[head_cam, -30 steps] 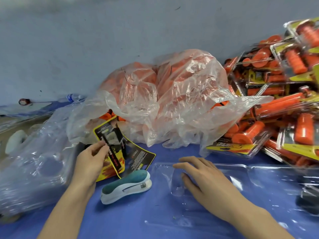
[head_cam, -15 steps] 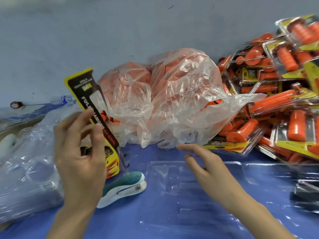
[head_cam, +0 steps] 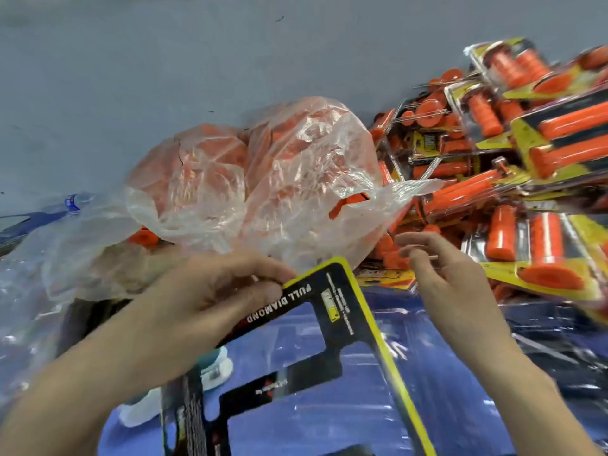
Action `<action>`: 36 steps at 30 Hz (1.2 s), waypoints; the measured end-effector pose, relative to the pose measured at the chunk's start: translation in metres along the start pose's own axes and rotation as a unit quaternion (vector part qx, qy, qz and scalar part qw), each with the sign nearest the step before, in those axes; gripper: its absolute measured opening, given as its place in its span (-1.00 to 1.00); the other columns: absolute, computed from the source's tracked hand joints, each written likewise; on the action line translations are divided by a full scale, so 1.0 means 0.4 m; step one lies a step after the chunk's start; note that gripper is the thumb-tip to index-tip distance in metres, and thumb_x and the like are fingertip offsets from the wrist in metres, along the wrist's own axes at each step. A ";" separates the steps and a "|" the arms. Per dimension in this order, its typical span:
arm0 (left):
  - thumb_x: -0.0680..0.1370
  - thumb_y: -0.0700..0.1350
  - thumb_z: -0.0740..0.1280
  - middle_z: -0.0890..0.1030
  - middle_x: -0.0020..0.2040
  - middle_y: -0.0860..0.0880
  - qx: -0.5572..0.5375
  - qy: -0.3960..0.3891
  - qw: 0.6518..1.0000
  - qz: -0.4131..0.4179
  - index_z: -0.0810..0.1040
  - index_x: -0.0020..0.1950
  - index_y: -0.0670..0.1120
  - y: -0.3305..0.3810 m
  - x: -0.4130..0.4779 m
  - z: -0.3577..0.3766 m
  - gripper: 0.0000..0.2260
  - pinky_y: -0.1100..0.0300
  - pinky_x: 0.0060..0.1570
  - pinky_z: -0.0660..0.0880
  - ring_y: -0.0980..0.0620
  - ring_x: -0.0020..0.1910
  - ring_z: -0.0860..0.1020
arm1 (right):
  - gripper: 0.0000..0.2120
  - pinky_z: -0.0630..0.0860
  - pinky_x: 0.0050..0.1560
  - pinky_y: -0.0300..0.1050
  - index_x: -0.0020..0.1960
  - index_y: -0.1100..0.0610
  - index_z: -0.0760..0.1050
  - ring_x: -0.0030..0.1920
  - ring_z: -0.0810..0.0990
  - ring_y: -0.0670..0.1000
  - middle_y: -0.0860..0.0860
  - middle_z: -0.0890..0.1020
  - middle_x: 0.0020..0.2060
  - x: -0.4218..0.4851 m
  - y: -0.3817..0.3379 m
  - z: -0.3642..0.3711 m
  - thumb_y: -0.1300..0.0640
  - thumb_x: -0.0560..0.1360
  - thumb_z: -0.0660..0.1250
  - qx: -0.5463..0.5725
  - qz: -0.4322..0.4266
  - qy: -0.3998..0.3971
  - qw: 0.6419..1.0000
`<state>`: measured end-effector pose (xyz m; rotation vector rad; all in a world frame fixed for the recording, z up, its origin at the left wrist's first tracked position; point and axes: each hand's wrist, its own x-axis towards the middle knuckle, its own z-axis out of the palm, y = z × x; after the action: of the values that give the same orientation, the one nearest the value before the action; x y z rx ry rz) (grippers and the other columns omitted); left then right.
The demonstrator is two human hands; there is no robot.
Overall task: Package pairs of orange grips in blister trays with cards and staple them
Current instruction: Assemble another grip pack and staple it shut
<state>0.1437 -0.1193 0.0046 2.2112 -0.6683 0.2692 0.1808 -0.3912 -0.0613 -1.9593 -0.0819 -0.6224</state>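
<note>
The left hand pinches a black card with a yellow border, cut-out windows and the words "FULL DIAMOND". The thumb is pressed on the printed face and the fingers are curled behind the card's corner at 10 o'clock. The card is held in the air at the middle of the view, tilted, with its long yellow edge running down toward 5 o'clock.

The right hand hovers at 3 o'clock of the card's top corner, near it but not touching. Its fingers are loosely bent and grasp nothing.

Below the card, a clear plastic blister tray lies flat on the blue table surface. It is blurred and shows mostly by its glints. A teal and white stapler rests on the table at 7 o'clock, largely hidden by the left hand and the card.

At 12 o'clock, beyond the hands, sits a crumpled clear plastic bag filled with loose orange grips. At 2 o'clock a heap of finished blister packs, each with orange grips on a yellow and black card, is piled against the grey wall. At 9 o'clock lies a bundle of clear plastic; what it contains cannot be told. A bottle with a blue label lies behind it.
</note>
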 end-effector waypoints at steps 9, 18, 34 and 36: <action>0.65 -0.12 0.23 0.48 -0.06 0.23 0.171 -0.126 0.977 0.005 0.60 0.25 0.03 -0.135 0.143 0.246 -0.77 0.37 -0.02 0.39 0.19 -0.03 0.49 | -0.75 0.41 0.21 0.08 0.21 -0.06 0.53 0.11 0.56 0.05 -0.11 0.63 0.11 -0.005 0.050 -0.012 0.06 0.61 0.15 -0.272 -0.057 -0.094 0.956; 0.60 0.02 0.29 0.52 0.20 0.15 0.215 -0.037 0.974 0.058 0.52 0.32 0.09 -0.114 0.101 0.277 -0.72 0.18 0.14 0.42 0.14 0.18 0.45 | -0.75 0.34 0.10 -0.02 0.19 -0.11 0.52 0.07 0.49 0.01 -0.15 0.59 0.06 -0.012 0.065 -0.005 0.05 0.61 0.13 -0.305 -0.086 -0.104 0.943; 0.55 0.43 -0.14 0.03 0.55 0.25 0.263 -0.038 0.953 -0.143 0.13 0.53 0.25 -0.157 -0.142 0.218 -0.41 0.27 0.41 0.14 0.20 0.51 0.13 | -0.76 0.42 0.08 -0.04 0.16 -0.12 0.55 0.03 0.48 -0.04 -0.18 0.60 0.04 -0.052 0.061 0.003 0.02 0.60 0.16 -0.313 -0.099 -0.157 0.931; 0.50 0.37 -0.22 -0.08 0.58 0.20 0.288 -0.051 0.943 -0.161 0.01 0.55 0.26 -0.152 -0.138 0.231 -0.38 0.28 0.43 0.08 0.18 0.54 0.03 | -0.77 0.44 0.09 -0.03 0.14 -0.12 0.56 0.01 0.44 -0.05 -0.21 0.60 0.03 -0.057 0.060 0.009 -0.02 0.58 0.18 -0.316 -0.104 -0.159 0.929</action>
<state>0.1284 -0.1345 -0.1171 2.8676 -0.2841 0.1960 0.1705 -0.3945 -0.0928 -2.6967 -0.3272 -0.4938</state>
